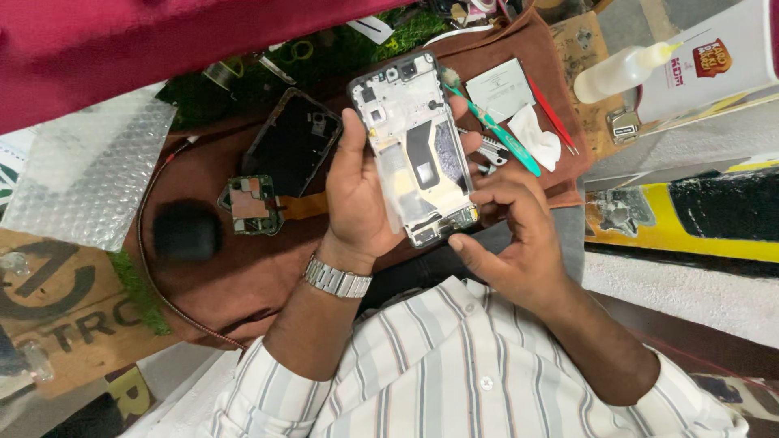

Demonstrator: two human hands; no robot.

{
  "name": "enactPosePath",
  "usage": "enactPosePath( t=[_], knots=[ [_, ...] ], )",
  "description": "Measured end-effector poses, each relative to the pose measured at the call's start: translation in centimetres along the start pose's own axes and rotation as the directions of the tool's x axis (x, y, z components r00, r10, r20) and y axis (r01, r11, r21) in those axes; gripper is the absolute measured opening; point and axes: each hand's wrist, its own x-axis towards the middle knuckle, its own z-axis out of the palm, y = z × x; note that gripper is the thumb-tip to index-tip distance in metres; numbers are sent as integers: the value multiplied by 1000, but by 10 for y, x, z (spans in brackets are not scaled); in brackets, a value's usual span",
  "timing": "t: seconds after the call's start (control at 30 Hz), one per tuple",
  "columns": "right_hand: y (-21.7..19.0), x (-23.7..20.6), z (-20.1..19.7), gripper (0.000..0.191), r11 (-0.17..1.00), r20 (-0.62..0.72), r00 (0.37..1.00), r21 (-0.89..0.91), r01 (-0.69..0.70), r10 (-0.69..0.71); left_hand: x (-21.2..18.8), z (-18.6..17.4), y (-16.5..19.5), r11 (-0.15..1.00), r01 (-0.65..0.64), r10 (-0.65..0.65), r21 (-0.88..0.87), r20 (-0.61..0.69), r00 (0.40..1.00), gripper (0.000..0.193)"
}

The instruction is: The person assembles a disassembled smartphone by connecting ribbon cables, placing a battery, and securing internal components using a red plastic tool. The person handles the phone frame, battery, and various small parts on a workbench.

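Note:
My left hand (357,203), with a metal watch on its wrist, holds an opened phone (418,146) from the left side. The phone's back is off, so its pale inner frame and dark parts show. My right hand (511,235) is at the phone's lower end, with thumb and curled fingertips pinching the bottom right corner. The phone is held above a brown cloth mat (268,268), close to my striped shirt.
On the mat lie a black back cover (292,142), a small circuit board (251,203), a black round object (187,231), a teal-handled brush (497,131), red tweezers (556,118) and white tissue (537,139). A squeeze bottle (621,73) lies at upper right, bubble wrap (85,170) at left.

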Motion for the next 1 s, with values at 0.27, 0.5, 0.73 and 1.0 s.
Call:
enactPosePath(
  t=[0.27,0.5,0.73,1.0],
  knots=[
    [35,-6,3,33,970,-50,975,124,-211,218,-47,19,115,735,173,-252,656,27,967,90],
    [32,4,22,20,980,249,951,-118,-158,184,-91,19,218,859,-283,31,428,507,861,89],
    [2,39,48,22,945,540,841,-290,152,30,-90,2,206,884,-351,182,308,464,867,97],
    [-14,74,95,25,943,531,844,-235,234,-77,-79,6,161,871,-366,288,327,264,921,88]
  ],
)
